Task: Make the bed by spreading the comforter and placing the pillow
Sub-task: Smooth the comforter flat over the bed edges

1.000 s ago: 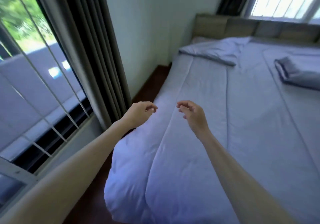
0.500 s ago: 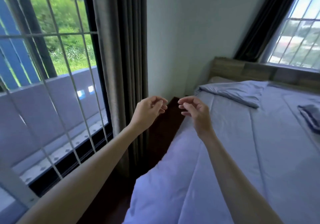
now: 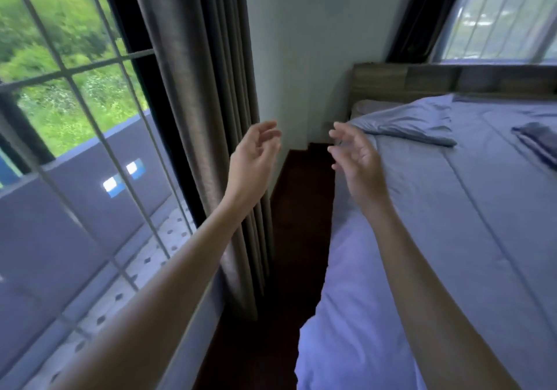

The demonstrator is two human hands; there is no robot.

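Observation:
A pale blue comforter [image 3: 437, 239] lies spread over the bed, its left edge hanging toward the floor. A flat blue pillow [image 3: 410, 124] rests at the head end on the left side. A darker folded cloth [image 3: 536, 142] lies farther right on the bed. My left hand [image 3: 256, 157] is raised in front of the curtain, fingers apart, holding nothing. My right hand [image 3: 355, 157] is raised over the bed's left edge, palm facing left, fingers apart and empty. Both hands are in the air, apart from the bedding.
A narrow strip of dark wooden floor [image 3: 298, 223] runs between the bed and the wall. A grey curtain [image 3: 205, 103] hangs beside a barred window [image 3: 75, 118] on the left. A wooden headboard [image 3: 422, 80] stands under a second window [image 3: 506, 12].
The view has swung up and left, away from the bed. Both hands rose off the comforter, and their curled fingers spread apart.

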